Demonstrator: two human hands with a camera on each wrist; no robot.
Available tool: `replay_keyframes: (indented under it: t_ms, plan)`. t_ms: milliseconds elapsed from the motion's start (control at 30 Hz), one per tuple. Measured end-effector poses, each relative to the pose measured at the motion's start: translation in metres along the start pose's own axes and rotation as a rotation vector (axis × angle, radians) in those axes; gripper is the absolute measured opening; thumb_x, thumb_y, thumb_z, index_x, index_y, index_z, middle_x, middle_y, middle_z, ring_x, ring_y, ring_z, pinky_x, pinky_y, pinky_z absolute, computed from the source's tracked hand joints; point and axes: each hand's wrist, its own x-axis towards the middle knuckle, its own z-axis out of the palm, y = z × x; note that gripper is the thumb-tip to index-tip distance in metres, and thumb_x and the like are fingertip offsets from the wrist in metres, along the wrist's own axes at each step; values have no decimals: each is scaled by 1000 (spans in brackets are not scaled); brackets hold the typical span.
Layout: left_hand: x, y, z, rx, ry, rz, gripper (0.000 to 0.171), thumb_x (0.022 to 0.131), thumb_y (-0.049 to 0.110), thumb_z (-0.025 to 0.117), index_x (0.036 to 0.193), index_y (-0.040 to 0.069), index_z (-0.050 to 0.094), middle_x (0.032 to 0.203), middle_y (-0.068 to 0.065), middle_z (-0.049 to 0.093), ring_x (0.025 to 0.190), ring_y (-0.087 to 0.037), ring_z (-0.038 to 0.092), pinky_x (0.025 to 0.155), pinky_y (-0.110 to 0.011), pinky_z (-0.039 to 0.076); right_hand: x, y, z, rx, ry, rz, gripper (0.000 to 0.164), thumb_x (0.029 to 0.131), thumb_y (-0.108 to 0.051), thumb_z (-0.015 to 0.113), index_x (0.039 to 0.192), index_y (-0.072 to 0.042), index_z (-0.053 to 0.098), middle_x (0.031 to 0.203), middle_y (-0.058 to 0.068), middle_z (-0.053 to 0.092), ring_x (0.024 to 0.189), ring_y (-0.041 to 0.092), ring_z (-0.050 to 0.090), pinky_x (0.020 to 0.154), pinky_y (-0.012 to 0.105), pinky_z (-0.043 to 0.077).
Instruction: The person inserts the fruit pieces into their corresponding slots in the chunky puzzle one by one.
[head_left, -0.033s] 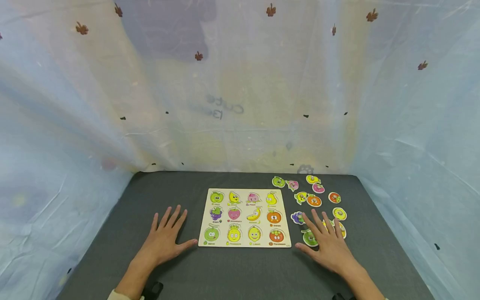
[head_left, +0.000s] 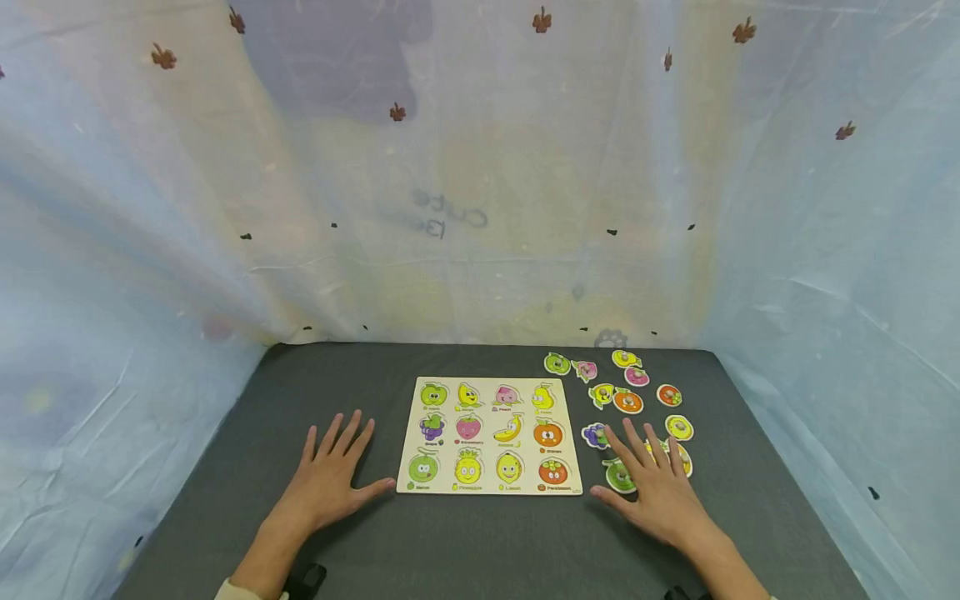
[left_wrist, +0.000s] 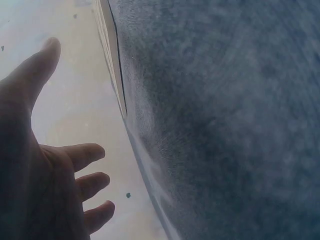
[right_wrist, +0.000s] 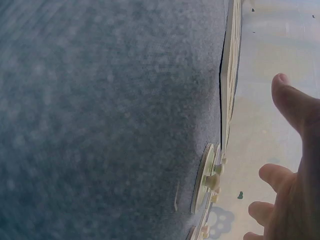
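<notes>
My left hand (head_left: pixel 328 477), fingers spread and holding nothing, is left of a pale fruit puzzle board (head_left: pixel 489 492); its thumb tip lies by the board's lower left corner. Rows of printed, labelled fruits cover the board. Off its right side, my right hand (head_left: pixel 660 496) is also spread and holds nothing. Its fingers overlap a green melon piece (head_left: pixel 619 477) and yellow pieces, partly hiding them. Just beyond its index fingertip is a purple grape piece (head_left: pixel 595 435). In the right wrist view a piece with a small knob (right_wrist: pixel 212 180) stands out near the board's edge (right_wrist: pixel 229 75).
More loose fruit pieces lie at the back right, among them an orange piece (head_left: pixel 627 402), a persimmon piece (head_left: pixel 669 395), a pink piece (head_left: pixel 637 377) and a green piece (head_left: pixel 557 363). Dark grey cloth (head_left: pixel 487 550) covers the table. Pale patterned curtains (head_left: pixel 480 283) enclose its back and sides.
</notes>
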Motion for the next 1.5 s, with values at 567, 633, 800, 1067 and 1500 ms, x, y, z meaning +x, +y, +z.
replay_keyframes:
  t_ms: [567,633,800,1067,1500]
  plan:
    - [10,9,4,-6,-29,56,110,89,83,64,165,7,42,174,-20,31,160,-48,24,126,-74,15,11,-2,2,35,27,-31,97,92,-70,72,168,-21,40,176,19,27,161,52,18,127,72,5]
    - [13,9,6,-3,-46,56,111,89,84,63,166,8,41,174,-19,30,161,-47,23,126,-74,14,13,-3,2,45,52,-53,96,91,-69,74,167,-21,41,175,19,28,160,52,20,127,73,6]
    - [18,13,9,-8,-70,70,112,89,83,64,167,6,39,175,-20,28,161,-47,24,126,-74,14,20,-5,4,42,85,-88,95,92,-68,73,167,-19,42,174,20,30,158,54,24,126,75,5]
    - [27,18,13,-40,-117,107,115,89,83,65,168,6,35,176,-18,26,162,-44,22,127,-72,13,36,-9,-4,26,22,-68,95,92,-66,74,166,-14,43,173,23,29,159,53,23,126,74,8]
    - [40,25,19,-60,-185,147,120,88,83,65,171,7,26,178,-14,21,164,-36,20,132,-63,9,65,-6,1,33,59,-139,95,95,-66,70,167,-12,41,172,25,30,159,54,21,127,74,9]
